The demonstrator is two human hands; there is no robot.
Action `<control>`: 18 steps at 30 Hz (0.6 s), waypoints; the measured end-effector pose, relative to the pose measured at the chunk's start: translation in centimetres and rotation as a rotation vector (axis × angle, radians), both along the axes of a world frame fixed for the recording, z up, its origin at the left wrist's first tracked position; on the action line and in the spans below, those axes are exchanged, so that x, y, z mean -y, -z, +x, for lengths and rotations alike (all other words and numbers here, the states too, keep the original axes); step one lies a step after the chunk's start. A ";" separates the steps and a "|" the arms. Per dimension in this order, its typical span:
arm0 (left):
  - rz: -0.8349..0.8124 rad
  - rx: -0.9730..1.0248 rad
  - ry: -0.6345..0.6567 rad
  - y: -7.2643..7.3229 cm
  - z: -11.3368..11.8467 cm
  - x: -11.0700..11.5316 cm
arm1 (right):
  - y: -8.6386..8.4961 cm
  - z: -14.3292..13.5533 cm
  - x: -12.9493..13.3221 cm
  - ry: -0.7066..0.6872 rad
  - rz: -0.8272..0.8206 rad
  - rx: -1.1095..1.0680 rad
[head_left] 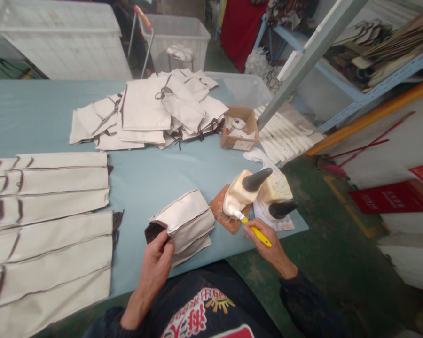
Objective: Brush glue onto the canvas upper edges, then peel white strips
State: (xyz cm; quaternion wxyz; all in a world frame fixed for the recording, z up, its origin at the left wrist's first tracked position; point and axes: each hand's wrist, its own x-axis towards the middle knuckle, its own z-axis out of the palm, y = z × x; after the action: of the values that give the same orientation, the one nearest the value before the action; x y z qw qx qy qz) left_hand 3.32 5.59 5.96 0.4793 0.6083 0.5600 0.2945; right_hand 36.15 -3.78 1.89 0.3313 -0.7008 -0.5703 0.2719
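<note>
My left hand [158,258] pinches the near edge of a cream fabric piece [188,213] with dark brown trim, which lies on top of a small stack. In my right hand [270,246] is a brush [257,231] with a yellow handle. Its bristle end touches the white, paste-smeared mouth of a cream plastic container [240,190] with a black cone-shaped part. That container lies tilted on a brown board [220,211]. Beside it, a second similar container [277,188] rests on white cloth or paper, its black cone pointing right.
Rows of overlapping cream fabric pieces [56,258] cover the left of the blue-green table [144,173]. Farther back lie a heap of similar pieces [146,105] and a cardboard box [238,141]. A grey metal post [303,65] rises at the table's right; large white bins [63,51] stand behind.
</note>
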 end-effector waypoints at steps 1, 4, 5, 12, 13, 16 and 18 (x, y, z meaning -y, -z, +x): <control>0.000 0.003 0.003 0.1 -0.1 0.1 | 0.2 -0.1 0.0 0.003 0.003 0.010; -0.003 0.011 0.013 0.2 -0.2 0.3 | 0.8 -0.3 -0.1 -0.007 0.008 0.071; -0.001 0.012 0.017 0.2 -0.2 0.4 | 1.0 -0.3 -0.1 -0.020 0.008 0.096; 0.033 0.020 0.043 -0.4 0.1 0.8 | 1.1 -0.5 0.3 -0.121 -0.040 0.196; 0.027 0.021 0.051 -0.4 0.1 0.9 | 0.9 -0.5 0.4 -0.127 -0.047 0.184; 0.001 0.038 0.062 -0.5 -0.1 1.1 | -0.5 -0.8 0.7 -0.107 -0.059 0.115; -0.014 0.055 0.057 -0.6 -0.2 1.3 | -2.1 -1.2 0.8 -0.040 -0.047 0.031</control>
State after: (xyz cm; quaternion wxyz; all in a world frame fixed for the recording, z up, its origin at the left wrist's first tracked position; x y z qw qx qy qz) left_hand 3.07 4.29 6.60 0.5068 0.6125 0.5310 0.2932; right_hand 34.92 -4.61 3.97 0.3002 -0.7010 -0.5827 0.2807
